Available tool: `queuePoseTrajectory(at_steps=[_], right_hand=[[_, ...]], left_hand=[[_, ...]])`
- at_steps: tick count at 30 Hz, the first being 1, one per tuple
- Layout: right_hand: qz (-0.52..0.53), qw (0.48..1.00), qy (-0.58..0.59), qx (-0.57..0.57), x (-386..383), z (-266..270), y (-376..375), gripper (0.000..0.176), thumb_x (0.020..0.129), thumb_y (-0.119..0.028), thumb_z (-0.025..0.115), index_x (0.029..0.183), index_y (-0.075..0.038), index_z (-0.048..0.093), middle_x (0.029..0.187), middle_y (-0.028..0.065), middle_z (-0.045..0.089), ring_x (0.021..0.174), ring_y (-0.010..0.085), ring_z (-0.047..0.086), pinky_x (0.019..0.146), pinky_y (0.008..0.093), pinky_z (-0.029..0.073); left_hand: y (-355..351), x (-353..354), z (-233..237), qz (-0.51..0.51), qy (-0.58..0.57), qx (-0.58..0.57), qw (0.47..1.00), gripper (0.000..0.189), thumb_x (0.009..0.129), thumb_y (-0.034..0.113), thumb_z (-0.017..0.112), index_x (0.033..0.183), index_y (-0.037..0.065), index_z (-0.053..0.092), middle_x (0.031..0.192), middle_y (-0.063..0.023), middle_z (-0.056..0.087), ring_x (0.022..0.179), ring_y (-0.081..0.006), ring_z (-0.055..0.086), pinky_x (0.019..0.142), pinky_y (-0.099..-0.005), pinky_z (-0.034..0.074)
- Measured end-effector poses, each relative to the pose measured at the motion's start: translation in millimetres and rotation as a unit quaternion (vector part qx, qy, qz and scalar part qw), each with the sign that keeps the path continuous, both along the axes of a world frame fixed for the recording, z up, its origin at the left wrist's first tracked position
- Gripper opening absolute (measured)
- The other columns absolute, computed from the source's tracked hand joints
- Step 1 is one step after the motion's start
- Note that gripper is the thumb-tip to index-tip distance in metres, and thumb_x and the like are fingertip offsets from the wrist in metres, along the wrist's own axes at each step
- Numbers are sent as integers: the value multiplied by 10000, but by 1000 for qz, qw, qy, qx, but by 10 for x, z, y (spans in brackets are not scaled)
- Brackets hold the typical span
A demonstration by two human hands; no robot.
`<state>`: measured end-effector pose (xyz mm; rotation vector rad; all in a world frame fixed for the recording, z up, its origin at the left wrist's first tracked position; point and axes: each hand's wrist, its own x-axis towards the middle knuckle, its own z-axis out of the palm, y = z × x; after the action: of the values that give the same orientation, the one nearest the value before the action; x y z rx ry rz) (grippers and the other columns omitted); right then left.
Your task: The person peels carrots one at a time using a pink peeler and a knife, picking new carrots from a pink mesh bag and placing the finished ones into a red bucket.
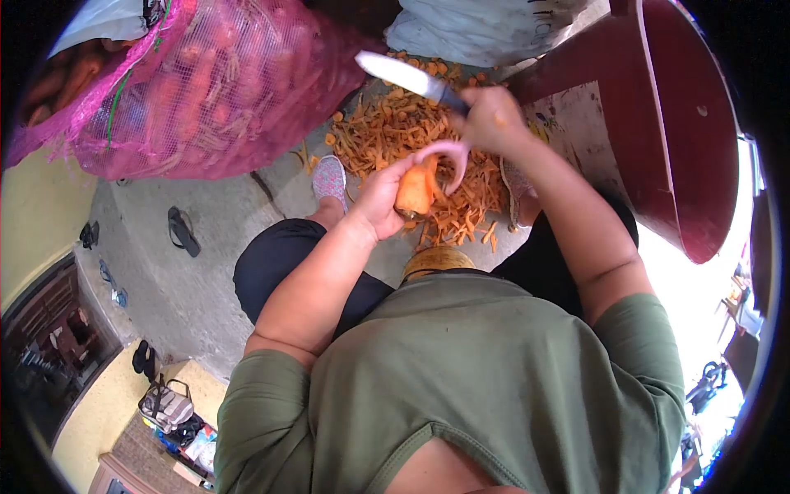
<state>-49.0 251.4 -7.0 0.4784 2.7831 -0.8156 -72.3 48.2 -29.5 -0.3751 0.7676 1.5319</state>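
Note:
My left hand (380, 199) is closed around a peeled orange carrot (415, 191), its blunt end toward me. In my right hand (495, 120) is a knife (407, 77) with a dark handle, its pale blade pointing up and left, away from the carrot. A pink curved tool (462, 155), shaped like a peeler, arches between the right hand and the carrot; its grip is partly hidden. Below both hands, a heap of carrot peelings (383, 132) and cut ends covers the floor between my feet.
A pink mesh sack (206, 99) full of carrots bulges at upper left. On the right leans a large dark-red tub (695, 123), with a white sack (477, 33) behind the peelings. A slipper (183, 231) lies on the concrete floor (226, 218), and a striped bag (167, 405) stands lower left.

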Motion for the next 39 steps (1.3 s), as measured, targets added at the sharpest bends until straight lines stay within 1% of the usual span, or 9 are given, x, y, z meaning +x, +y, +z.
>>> queuePoseTrajectory(at_steps=[2, 4, 10, 16, 20, 25, 29, 35, 39], right_hand=[[-117, 988, -22, 95, -90, -141, 305, 296, 631, -267, 629, 861, -81, 615, 686, 140, 605, 665, 239, 610, 630, 346, 483], [-171, 984, -42, -10, -116, 14, 382, 291, 640, -253, 619, 857, -59, 613, 670, 150, 600, 657, 240, 610, 622, 351, 478], [61, 992, 63, -90, 78, 103, -216, 183, 623, -178, 604, 669, -4, 571, 532, 164, 519, 510, 264, 554, 536, 344, 442], [-106, 994, -15, 24, -77, -70, 279, 236, 653, -266, 615, 754, -54, 601, 666, 145, 591, 663, 287, 588, 657, 377, 459], [-28, 996, -49, -74, -20, 106, 0, 243, 653, -262, 633, 745, -42, 594, 680, 160, 585, 670, 294, 585, 668, 380, 454], [-122, 992, -29, -16, -79, -187, 348, 385, 671, -381, 637, 757, -7, 603, 630, 154, 583, 641, 281, 594, 620, 363, 469], [-14, 976, -148, -162, 73, -148, 120, 646, 706, -629, 490, 662, 7, 594, 576, 147, 556, 591, 250, 586, 563, 366, 454], [134, 942, -178, -252, 355, 28, -258, 630, 788, -565, 425, 704, 45, 562, 515, 151, 496, 529, 270, 537, 527, 386, 408], [126, 921, -231, -286, 345, 125, -249, 556, 814, -513, 434, 752, 29, 545, 530, 115, 462, 522, 187, 483, 513, 345, 378]], left_hand=[[-19, -7, 39, 4, -15, -39, 999, 336, 871, 314, 370, 1087, 76, 470, 909, -90, 563, 724, -227, 580, 575, -357, 477], [-11, 0, 16, 14, -30, -42, 999, 342, 865, 317, 388, 1095, 76, 462, 885, -91, 561, 718, -222, 578, 568, -370, 478], [47, 31, 116, 22, 31, -64, 997, 337, 869, 339, 407, 1025, 50, 485, 856, -68, 554, 739, -176, 566, 546, -348, 475], [-10, 4, 43, -23, 60, -68, 996, 361, 872, 366, 400, 1040, 56, 477, 836, -78, 553, 667, -191, 557, 527, -327, 458], [13, 25, 52, -22, 89, -80, 993, 374, 867, 375, 410, 1037, 50, 480, 832, -81, 552, 659, -186, 554, 523, -316, 460], [-15, -33, 145, -34, 126, -76, 989, 348, 829, 340, 511, 1019, 49, 486, 808, -55, 546, 677, -154, 554, 503, -293, 475], [-39, -102, 113, -49, 271, -62, 959, 339, 790, 206, 572, 1063, 42, 456, 848, -38, 529, 694, -131, 539, 529, -272, 469], [-60, -151, 44, -117, 397, -207, 887, 364, 668, 62, 615, 1000, -16, 488, 788, -33, 555, 577, -67, 499, 481, -204, 398], [-85, -175, -90, -127, 438, -211, 864, 291, 631, 120, 667, 887, 17, 573, 786, -38, 603, 743, -119, 562, 656, -254, 427]])
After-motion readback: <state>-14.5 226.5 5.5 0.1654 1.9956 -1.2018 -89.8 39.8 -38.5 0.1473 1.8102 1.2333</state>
